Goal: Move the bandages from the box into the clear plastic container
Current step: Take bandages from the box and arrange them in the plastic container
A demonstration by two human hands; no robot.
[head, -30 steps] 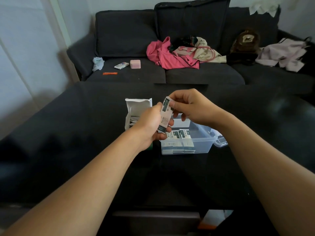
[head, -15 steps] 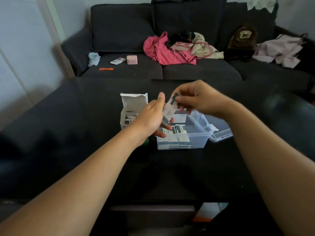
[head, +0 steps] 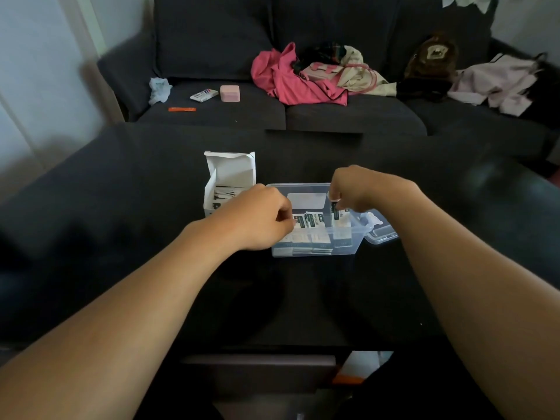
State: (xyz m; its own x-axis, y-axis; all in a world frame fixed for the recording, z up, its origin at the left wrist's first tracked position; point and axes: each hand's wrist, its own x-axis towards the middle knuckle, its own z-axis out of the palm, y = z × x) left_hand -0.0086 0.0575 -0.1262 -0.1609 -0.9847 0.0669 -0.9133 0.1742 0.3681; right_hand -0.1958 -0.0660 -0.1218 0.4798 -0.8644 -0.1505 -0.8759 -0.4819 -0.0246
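The person leans over a dark table (head: 121, 207), both arms stretched toward the clear container (head: 348, 247). The right hand (head: 360, 189) hangs over the right end of the container, and its fingertips pinch one bandage (head: 335, 212) by the top edge, so that it stands almost upright with its lower end among the others inside. The left hand (head: 260, 219) is at the left end of the container, with fingers curled. I cannot tell if it holds something or only touches the wall there.

Many wrapped bandages (head: 312, 234) already lie in the container, in a rather thick layer that fills most of the bottom. The box (head: 228, 174) stands just left of the container, its flap open and raised, and some bandages (head: 225, 192) are visible inside it. So I judge the task is well along but not finished: the one in the right hand has to be let go, and then what is left in the box must follow. How many are left there, I cannot say.

The lid (head: 380, 230) lies against the right end of the container.
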